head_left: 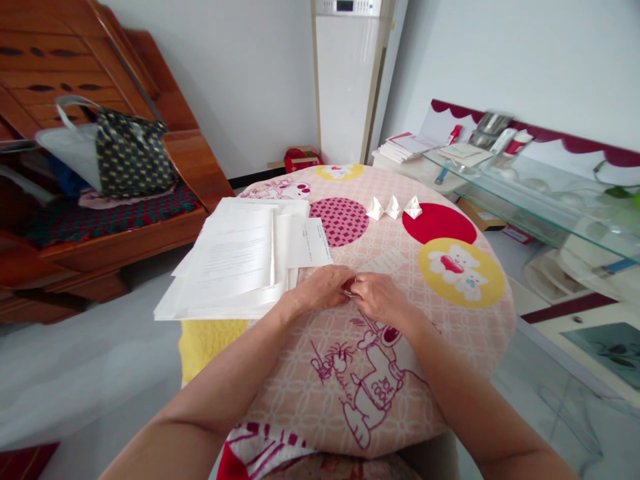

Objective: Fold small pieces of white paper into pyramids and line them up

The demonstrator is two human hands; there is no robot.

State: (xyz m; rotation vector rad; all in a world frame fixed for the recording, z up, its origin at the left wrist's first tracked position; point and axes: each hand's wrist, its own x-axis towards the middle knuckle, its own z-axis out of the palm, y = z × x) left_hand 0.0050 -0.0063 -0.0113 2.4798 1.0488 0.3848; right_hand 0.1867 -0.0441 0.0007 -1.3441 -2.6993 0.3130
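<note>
My left hand (327, 287) and my right hand (383, 300) meet over the middle of the cloth-covered table, fingers pinched together. Between the fingertips shows a small pale edge of folded paper (349, 293); most of it is hidden. Just beyond my right hand lies a faint printed paper strip (386, 261). Three small white folded-paper shapes stand in a row farther back: the left one (375, 209), the middle one (393, 208) and the right one (413, 208). Left of my hands, a printed paper slip (315, 241) overlaps a stack of paper sheets (227, 257).
A patterned tablecloth (310, 367) covers the rounded table. At left stands a wooden bench (170, 120) with a dark patterned bag (133, 153). A glass shelf (545, 200) holding several items runs along the right; a white floor-standing unit (347, 80) is behind.
</note>
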